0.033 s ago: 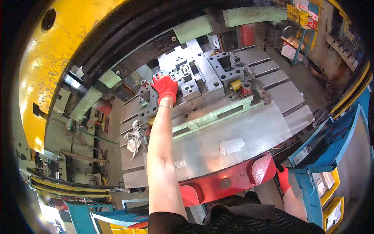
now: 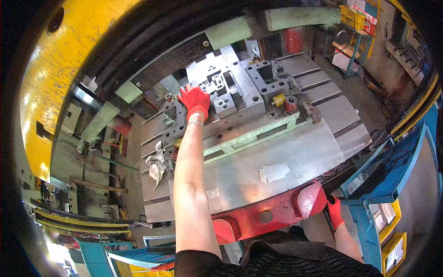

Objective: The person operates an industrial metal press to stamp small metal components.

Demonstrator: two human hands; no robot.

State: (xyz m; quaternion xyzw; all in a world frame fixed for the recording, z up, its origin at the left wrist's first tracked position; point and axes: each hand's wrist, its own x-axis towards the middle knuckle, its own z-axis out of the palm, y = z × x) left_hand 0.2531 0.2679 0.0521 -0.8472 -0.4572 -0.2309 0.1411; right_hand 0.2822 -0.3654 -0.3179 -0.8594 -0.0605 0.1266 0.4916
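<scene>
My left hand [image 2: 195,100], in a red glove, reaches forward over the left side of a metal press die [image 2: 254,104]. Its fingers look apart and lie beside a bright block with cut-outs [image 2: 215,84]; the fingertips are partly hidden, and I see nothing held. Low on the right is my right hand [image 2: 335,211], also red-gloved, next to the end of a red bar [image 2: 263,213]. Its fingers are curled in, and what they close on is too dark to make out. Flat white pieces [image 2: 274,172] lie on the smooth metal plate [image 2: 240,184] in front of the die.
A crumpled rag [image 2: 157,167] rests left of my forearm. The yellow press frame [image 2: 39,92] curves along the left, with green blocks [image 2: 228,33] above the die. Blue metal panels [image 2: 392,175] stand at the right. Farther back is a rack with a yellow crate [image 2: 351,17].
</scene>
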